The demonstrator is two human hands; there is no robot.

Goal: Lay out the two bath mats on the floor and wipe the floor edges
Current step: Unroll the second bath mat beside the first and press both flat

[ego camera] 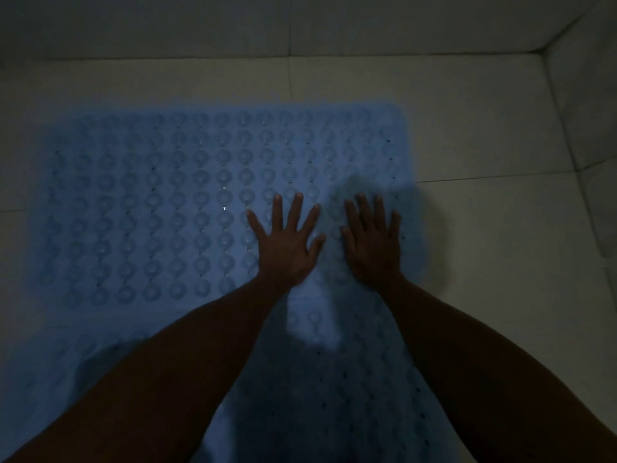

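Head view showed two bare forearms reaching up from the bottom of the frame, each ending in a flat hand. Left hand point(286, 243) lay palm down at centre with its fingers spread wide and straight, pressing on the far mat point(160, 202). Right hand point(374, 243) lay just beside it, right of centre, palm down, fingers straight and closer together, gripping nothing. Two blue mats were visible: the far mat spread flat across the middle of the frame, dotted with rows of round suction cups, and the near mat point(350, 379) at the bottom, its edge meeting the first under the wrists. Pale floor tiles point(484, 135) surrounded them, with walls along the top and right.
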